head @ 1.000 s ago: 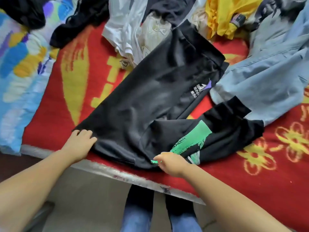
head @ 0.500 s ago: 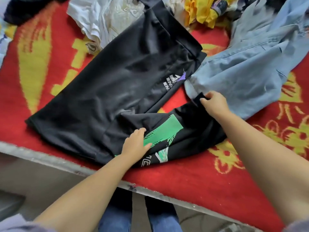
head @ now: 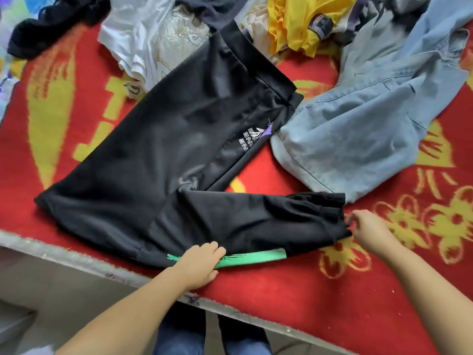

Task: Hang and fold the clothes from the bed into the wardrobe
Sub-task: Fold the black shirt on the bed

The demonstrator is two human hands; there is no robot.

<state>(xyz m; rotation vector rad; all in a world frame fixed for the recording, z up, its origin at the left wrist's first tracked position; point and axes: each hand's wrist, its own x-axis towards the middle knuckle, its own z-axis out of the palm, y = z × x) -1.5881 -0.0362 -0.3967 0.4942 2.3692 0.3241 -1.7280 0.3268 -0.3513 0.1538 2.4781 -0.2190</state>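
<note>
Red bedspread [head: 256, 285]: black trousers [head: 158, 160] between white shirt [head: 143, 44], denim jacket [head: 363, 119].

You've got white outline lettering on the black pants [head: 163, 160], printed near the waistband beside a white and purple logo [head: 265, 130]. It's two stacked lines running sideways; "ENE" looks readable on one, the other is too warped to make out. The yellow garment [head: 294, 24] at the top carries a dark patch [head: 320, 24], its print too blurred to read. Yellow shapes on the red blanket [head: 281, 290] could be characters, but you can't read any.
</note>
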